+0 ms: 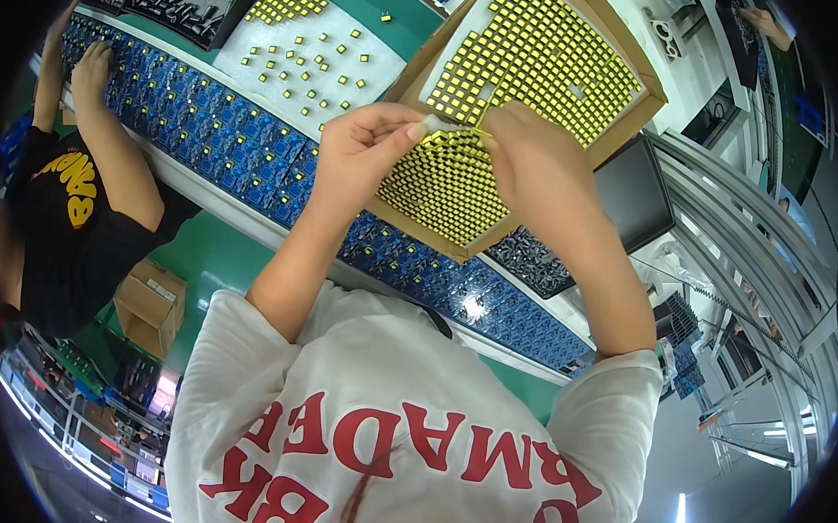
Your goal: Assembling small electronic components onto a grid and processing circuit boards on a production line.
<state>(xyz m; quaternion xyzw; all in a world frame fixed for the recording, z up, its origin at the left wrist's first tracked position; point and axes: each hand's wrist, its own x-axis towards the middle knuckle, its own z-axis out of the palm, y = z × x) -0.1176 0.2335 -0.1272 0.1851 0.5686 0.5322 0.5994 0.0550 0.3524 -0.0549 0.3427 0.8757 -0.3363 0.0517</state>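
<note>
My left hand (366,145) is closed, thumb and fingers pinching the edge of a white foam sheet (436,124). My right hand (533,159) is bent down beside it with its fingers drawn together. A bit of yellow shows at its fingertips, but what they grip is mostly hidden. Both hands are above an open cardboard box (648,108). Inside, small yellow-topped components (540,56) stand in close rows on a white sheet at the far side. More tightly packed yellow components (445,190) lie under my hands at the near side.
Blue circuit boards (246,151) line the long bench before me. Loose yellow components (320,66) are scattered on a white sheet to the left. Black trays hold dark parts (531,262). At left, a co-worker's hand (93,68) is over the boards. Metal rails (757,220) stand right.
</note>
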